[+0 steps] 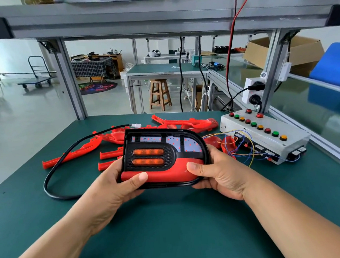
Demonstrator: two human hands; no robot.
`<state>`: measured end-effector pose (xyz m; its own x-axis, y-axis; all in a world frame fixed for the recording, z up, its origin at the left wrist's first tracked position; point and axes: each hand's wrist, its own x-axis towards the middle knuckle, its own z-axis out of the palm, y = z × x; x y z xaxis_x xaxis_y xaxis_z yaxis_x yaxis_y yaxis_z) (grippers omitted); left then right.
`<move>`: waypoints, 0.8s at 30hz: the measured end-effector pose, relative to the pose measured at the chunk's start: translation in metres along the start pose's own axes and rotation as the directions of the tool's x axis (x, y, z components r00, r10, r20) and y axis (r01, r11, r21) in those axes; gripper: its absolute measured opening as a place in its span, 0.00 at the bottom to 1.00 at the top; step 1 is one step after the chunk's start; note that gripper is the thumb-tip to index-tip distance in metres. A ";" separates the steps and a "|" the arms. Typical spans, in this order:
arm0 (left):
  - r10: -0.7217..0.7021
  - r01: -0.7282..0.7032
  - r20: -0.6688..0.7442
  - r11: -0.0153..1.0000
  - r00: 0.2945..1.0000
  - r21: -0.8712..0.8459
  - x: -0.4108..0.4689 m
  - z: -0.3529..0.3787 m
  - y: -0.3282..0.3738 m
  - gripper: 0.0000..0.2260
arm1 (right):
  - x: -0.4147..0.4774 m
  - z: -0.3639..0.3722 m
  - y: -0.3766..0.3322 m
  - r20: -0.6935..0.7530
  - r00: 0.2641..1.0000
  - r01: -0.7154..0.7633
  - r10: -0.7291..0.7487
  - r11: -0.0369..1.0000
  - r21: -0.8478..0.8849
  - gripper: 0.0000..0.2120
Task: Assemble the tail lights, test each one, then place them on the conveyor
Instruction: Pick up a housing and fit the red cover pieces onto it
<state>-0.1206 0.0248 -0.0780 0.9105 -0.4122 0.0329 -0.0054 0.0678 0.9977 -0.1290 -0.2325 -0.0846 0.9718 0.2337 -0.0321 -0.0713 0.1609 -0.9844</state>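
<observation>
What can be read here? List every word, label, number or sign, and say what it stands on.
No text here is legible.
Tail light: a small blue mark on its white board, too small to read.
Button box: white tags along its front side, blurred.
Blue bin: dark print at the picture's right edge, cut off and blurred.
</observation>
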 end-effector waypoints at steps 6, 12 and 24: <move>-0.014 0.012 -0.071 0.999 0.997 -0.030 -0.001 0.002 0.001 0.38 | 0.001 0.000 0.002 -0.001 1.000 -0.007 0.007 1.000 0.018 0.33; -0.036 0.035 -0.007 0.996 0.999 -0.083 -0.002 0.001 0.003 0.41 | 0.000 -0.003 0.001 0.029 1.000 -0.014 0.013 0.999 0.047 0.31; -0.056 0.054 -0.038 0.997 0.998 -0.055 -0.002 0.003 0.002 0.42 | 0.000 -0.006 0.001 0.064 0.998 -0.020 0.017 0.999 0.045 0.29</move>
<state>-0.1238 0.0236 -0.0760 0.9246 -0.3802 -0.0249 0.0659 0.0952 0.9933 -0.1274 -0.2381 -0.0863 0.9542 0.2970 -0.0374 -0.1003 0.1997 -0.9747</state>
